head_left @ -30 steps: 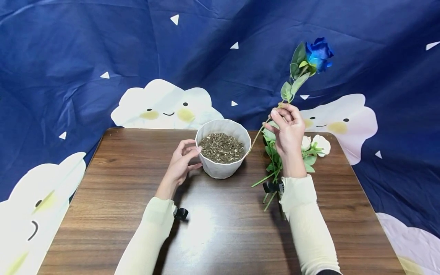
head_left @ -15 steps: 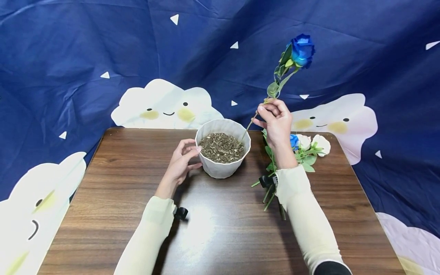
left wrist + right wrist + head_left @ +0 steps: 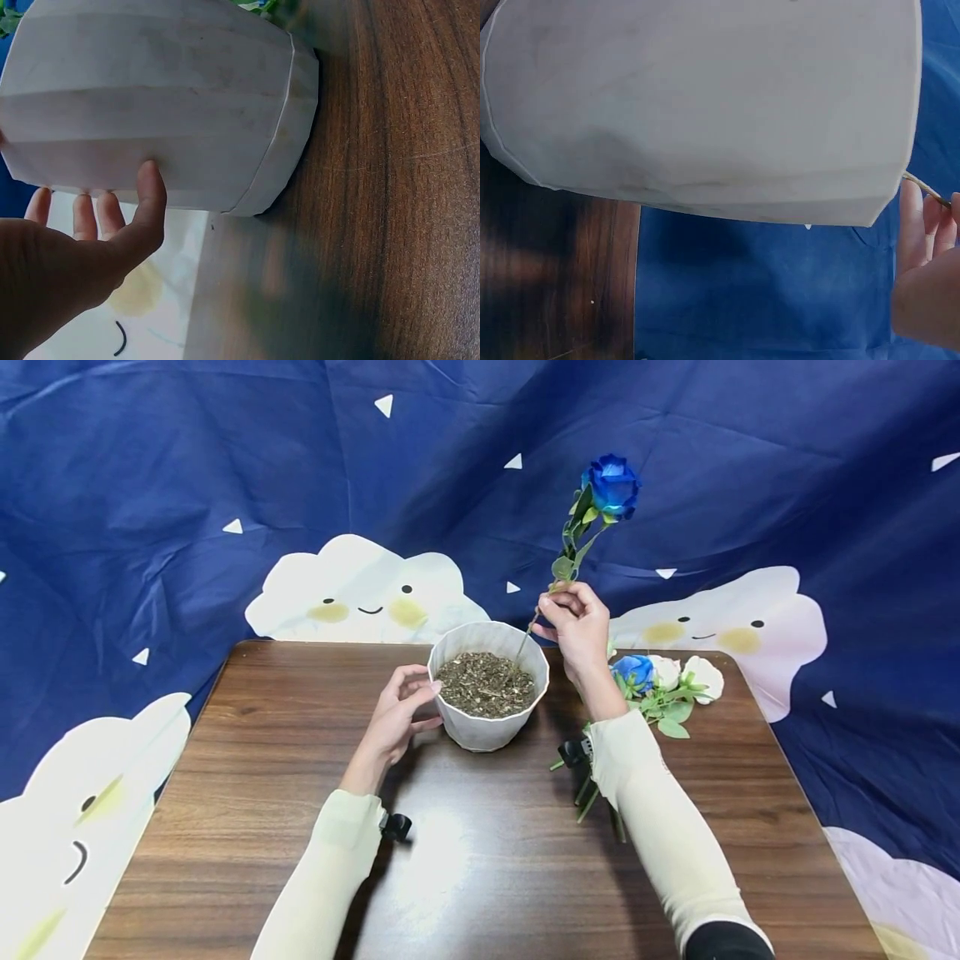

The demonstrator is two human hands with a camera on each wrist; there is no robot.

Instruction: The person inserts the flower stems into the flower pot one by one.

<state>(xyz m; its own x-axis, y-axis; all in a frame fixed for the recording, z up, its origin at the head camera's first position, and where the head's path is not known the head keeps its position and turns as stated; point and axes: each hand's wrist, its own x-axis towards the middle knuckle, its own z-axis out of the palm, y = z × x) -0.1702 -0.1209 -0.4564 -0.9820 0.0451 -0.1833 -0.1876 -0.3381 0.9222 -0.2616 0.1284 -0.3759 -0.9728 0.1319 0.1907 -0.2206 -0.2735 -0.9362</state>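
A white faceted flowerpot point(image 3: 486, 735) filled with brown soil point(image 3: 480, 687) stands on the table. My left hand point(image 3: 392, 717) touches its left side, thumb at the rim. In the left wrist view, spread fingertips point(image 3: 151, 176) rest against the pot's outer wall. Above the pot's right rim, my right hand point(image 3: 581, 631) pinches the stem of a blue rose point(image 3: 611, 487) between thumb and fingers. The rose leans right, bloom up, with its stem's lower end at the soil near the right inner wall. In the right wrist view the pot hides most of the stem point(image 3: 924, 186).
More cut roses lie on the table point(image 3: 300, 860) to the right: a blue rose point(image 3: 633, 672), white roses point(image 3: 703, 678) and green stems point(image 3: 588, 802), partly under the right forearm. A blue cloth backdrop point(image 3: 187, 460) with cloud shapes hangs behind the table.
My right hand has moved left with the blue rose, bringing the stem's lower end from outside the pot's right rim into the pot at the soil. The left hand has stayed at the pot.
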